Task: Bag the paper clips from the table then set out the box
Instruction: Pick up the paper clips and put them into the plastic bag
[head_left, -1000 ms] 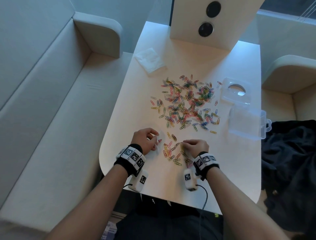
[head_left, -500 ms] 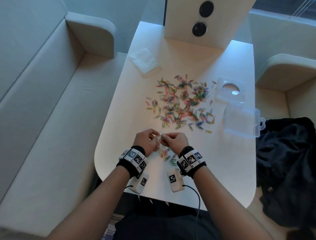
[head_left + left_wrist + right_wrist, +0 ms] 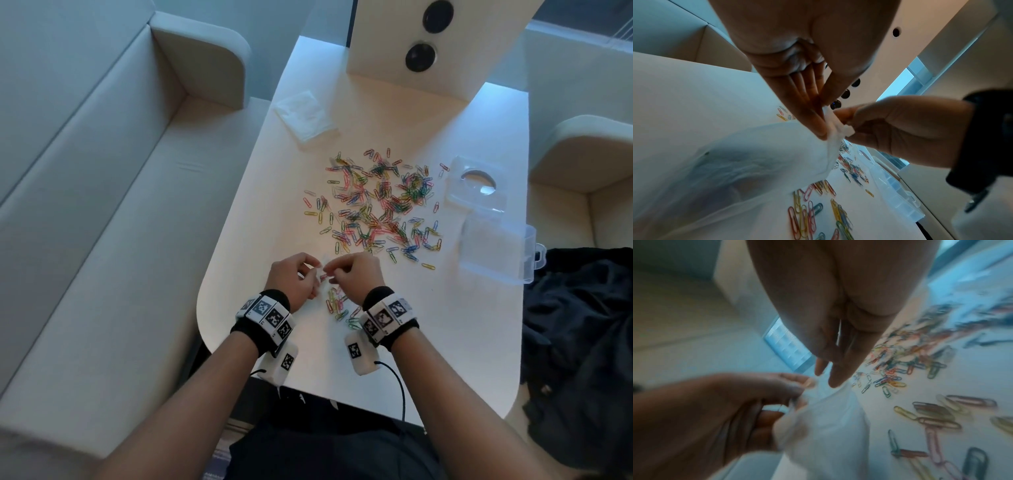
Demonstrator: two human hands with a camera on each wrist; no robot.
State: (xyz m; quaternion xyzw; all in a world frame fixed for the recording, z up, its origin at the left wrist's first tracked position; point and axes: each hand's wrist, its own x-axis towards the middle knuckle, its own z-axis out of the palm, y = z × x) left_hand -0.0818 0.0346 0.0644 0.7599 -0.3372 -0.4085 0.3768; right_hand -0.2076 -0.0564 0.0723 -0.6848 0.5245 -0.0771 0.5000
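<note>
Paper clips (image 3: 378,202) lay scattered across the middle of the desk (image 3: 479,342), with a smaller cluster (image 3: 337,306) just below our hands. We pinched the mouth of a clear bag (image 3: 748,162) with both hands: left hand (image 3: 293,281) on one edge, right hand (image 3: 354,279) on the other. The open box (image 3: 493,246) sat at the desk's right edge.

A cream sofa (image 3: 102,212) runs along the left of the desk (image 3: 445,342). At the desk's far end stands a pale upright panel (image 3: 479,44) with two dark round holes (image 3: 420,56). A second cream seat (image 3: 582,164) sits to the right, with dark cloth (image 3: 582,342) heaped beside the desk's right edge.
</note>
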